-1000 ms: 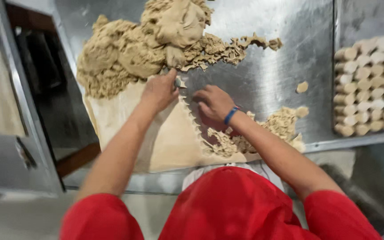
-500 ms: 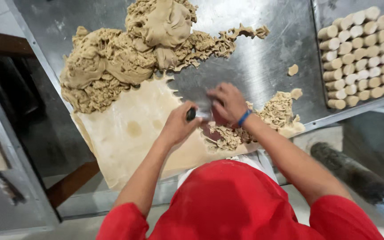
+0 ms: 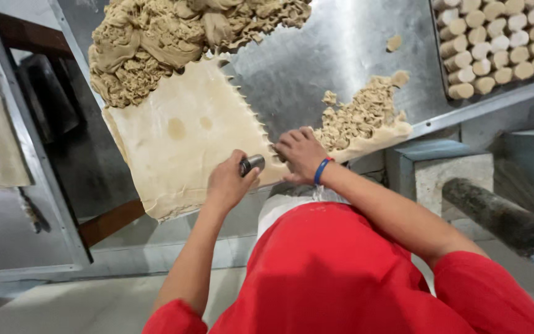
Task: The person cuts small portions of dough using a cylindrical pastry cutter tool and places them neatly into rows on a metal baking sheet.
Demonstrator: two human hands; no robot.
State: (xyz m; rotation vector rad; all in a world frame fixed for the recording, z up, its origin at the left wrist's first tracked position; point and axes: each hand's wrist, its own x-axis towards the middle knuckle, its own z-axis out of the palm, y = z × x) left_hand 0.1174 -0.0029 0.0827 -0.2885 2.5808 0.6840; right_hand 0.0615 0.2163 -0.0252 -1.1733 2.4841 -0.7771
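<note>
A flat sheet of pale dough [image 3: 186, 136] lies on a steel table [image 3: 335, 55], its right edge cut into a row of scallops. My left hand [image 3: 230, 181] is closed around a small metal cylinder cutter [image 3: 252, 164] at the sheet's near right corner. My right hand [image 3: 301, 153], with a blue wristband, rests its fingers on the dough edge right beside the cutter. A heap of dough scraps [image 3: 360, 117] sits just right of my right hand.
A big mound of crumpled dough scraps [image 3: 174, 37] covers the far end of the sheet. A tray of several round dough pieces [image 3: 502, 43] stands at the top right. A dark roller [image 3: 495, 213] lies low on the right, a metal frame on the left.
Both hands have moved down the scalloped edge toward the near end of the sheet, with the cutter still in my left hand. The view has shifted, so the mound sits higher.
</note>
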